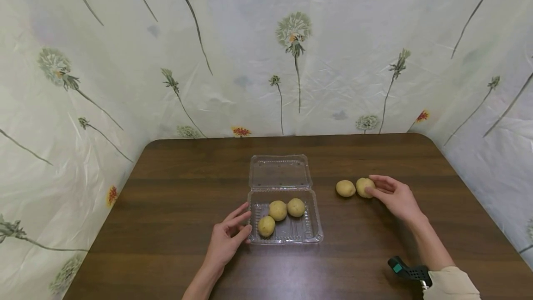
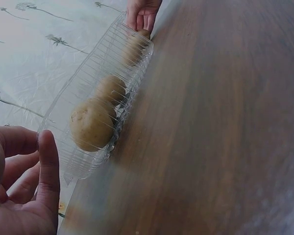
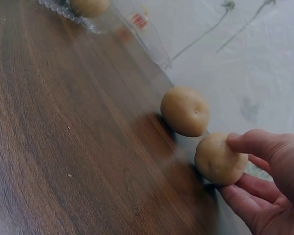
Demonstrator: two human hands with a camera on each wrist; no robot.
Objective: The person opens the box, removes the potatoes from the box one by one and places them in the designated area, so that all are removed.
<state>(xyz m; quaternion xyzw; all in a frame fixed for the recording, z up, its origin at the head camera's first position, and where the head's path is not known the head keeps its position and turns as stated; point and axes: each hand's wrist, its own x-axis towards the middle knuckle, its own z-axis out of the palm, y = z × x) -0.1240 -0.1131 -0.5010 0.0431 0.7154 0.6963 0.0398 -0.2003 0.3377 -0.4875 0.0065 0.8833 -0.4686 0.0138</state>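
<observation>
In the head view my left hand point(image 1: 226, 240) rests at the left side of a clear plastic clamshell container point(image 1: 311, 233), thumb and fingers spread along its rim. The container's lid point(image 1: 280, 172) is folded back. Inside lie a front-left potato point(image 1: 266, 226), a middle potato point(image 1: 277, 210) and a right-hand potato point(image 1: 296, 208). To the right, my right hand point(image 1: 397, 198) holds a round potato point(image 3: 219, 159) between thumb and fingers. Right beside that one, on its left, sits another potato point(image 1: 345, 188) on the table.
The brown wooden table point(image 1: 187, 175) has rounded far corners. Behind it and on both sides hangs a pale flower-printed sheet point(image 1: 241, 82). A black strap point(image 1: 410, 272) with a green patch is at my right wrist, beside a light sleeve point(image 1: 451, 286).
</observation>
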